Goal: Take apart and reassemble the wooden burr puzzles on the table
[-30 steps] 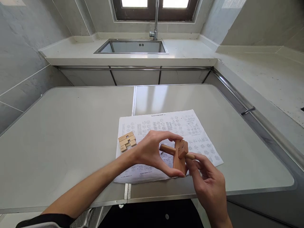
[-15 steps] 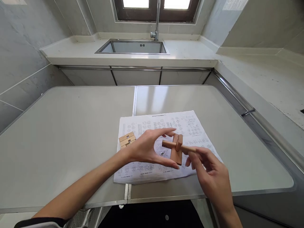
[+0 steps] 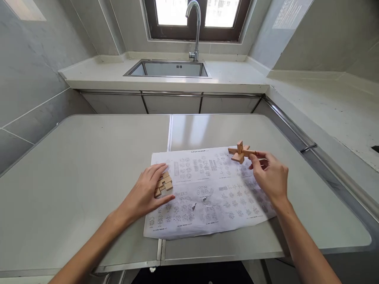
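At the right side of the printed sheet (image 3: 207, 221), my right hand (image 3: 271, 175) pinches one arm of a cross-shaped wooden puzzle (image 3: 239, 152) made of interlocked notched pieces. Its fingertips are closed on the end of a stick. Over on the left, my left hand (image 3: 145, 193) lies around a flat group of notched wooden blocks (image 3: 164, 182). Its thumb is spread away from its other fingers, which partly cover the blocks. Whether those fingers touch the blocks I cannot tell.
The sheet with rows of small diagrams lies on a folding table (image 3: 89, 169), across its centre seam. Two small white scraps (image 3: 194, 206) rest on the sheet. Beyond the table are a counter (image 3: 231, 73), a sink (image 3: 166, 70) and a tap (image 3: 197, 31).
My right hand has carried the wooden cross puzzle away, up and to the right. My left hand has left the puzzle and come down to the left, over the group of blocks.
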`<state>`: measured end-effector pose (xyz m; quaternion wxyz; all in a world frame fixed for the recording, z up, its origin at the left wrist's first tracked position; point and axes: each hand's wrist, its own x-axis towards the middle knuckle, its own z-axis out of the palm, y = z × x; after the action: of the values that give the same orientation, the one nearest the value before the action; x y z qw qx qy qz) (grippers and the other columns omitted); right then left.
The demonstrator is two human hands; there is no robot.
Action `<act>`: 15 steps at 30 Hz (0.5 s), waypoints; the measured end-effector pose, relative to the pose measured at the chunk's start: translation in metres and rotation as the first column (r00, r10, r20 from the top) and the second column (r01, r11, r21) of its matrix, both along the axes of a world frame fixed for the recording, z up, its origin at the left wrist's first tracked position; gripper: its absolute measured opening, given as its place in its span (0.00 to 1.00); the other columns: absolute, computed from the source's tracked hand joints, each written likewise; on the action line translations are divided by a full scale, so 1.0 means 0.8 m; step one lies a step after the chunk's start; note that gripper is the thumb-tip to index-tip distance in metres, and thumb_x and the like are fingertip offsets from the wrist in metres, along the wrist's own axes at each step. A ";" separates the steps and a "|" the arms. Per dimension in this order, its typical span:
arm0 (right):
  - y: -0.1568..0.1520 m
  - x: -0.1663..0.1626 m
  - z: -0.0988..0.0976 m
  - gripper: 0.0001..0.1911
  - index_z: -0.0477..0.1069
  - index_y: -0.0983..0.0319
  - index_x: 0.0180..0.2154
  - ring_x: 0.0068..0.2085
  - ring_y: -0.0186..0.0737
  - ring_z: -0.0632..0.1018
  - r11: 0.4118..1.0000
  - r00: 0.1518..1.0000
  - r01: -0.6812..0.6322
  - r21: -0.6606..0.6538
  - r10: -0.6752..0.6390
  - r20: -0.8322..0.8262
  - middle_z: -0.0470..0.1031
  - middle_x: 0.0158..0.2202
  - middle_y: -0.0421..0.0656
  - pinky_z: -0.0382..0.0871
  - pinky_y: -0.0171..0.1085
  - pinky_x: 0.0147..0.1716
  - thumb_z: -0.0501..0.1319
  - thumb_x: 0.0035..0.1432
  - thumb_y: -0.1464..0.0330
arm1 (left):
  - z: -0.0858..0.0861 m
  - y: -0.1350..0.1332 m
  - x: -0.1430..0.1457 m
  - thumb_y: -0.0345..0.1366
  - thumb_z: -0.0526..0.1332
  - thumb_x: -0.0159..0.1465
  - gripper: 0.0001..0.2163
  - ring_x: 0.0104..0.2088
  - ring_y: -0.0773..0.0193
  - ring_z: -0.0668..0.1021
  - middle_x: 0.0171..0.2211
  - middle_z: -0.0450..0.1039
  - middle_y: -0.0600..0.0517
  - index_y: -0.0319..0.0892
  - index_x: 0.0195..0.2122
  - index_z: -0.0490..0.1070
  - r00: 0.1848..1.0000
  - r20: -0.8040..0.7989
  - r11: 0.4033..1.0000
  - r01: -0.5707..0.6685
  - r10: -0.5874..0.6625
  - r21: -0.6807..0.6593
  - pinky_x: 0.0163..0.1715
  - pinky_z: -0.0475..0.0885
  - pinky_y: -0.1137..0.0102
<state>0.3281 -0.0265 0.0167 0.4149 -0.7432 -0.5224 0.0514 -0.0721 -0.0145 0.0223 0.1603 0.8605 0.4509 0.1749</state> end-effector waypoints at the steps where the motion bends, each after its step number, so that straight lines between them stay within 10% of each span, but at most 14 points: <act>1: 0.006 0.005 -0.003 0.18 0.79 0.60 0.43 0.29 0.46 0.82 1.000 1.000 0.006 -0.011 -0.006 0.005 0.84 0.32 0.45 0.73 0.44 0.36 0.61 0.68 0.53 | -0.003 -0.003 -0.007 0.55 0.70 0.65 0.41 0.68 0.39 0.69 0.70 0.65 0.41 0.50 0.73 0.54 1.000 -0.014 1.000 -0.015 0.015 -0.005 0.66 0.70 0.43; 15: 0.034 0.027 -0.020 0.19 0.79 0.61 0.43 0.34 0.52 0.83 0.991 0.991 0.085 -0.101 -0.074 0.109 0.85 0.34 0.49 0.72 0.48 0.42 0.58 0.67 0.54 | -0.012 -0.017 -0.033 0.56 0.65 0.69 0.32 0.57 0.45 0.79 0.58 0.76 0.43 0.48 0.69 0.62 0.991 0.054 0.993 -0.121 0.121 -0.010 0.54 0.79 0.51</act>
<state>0.3496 0.0011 0.0011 0.3488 -0.7861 -0.5098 0.0233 -0.0985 -0.0283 0.0123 0.1644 0.8259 0.4983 0.2064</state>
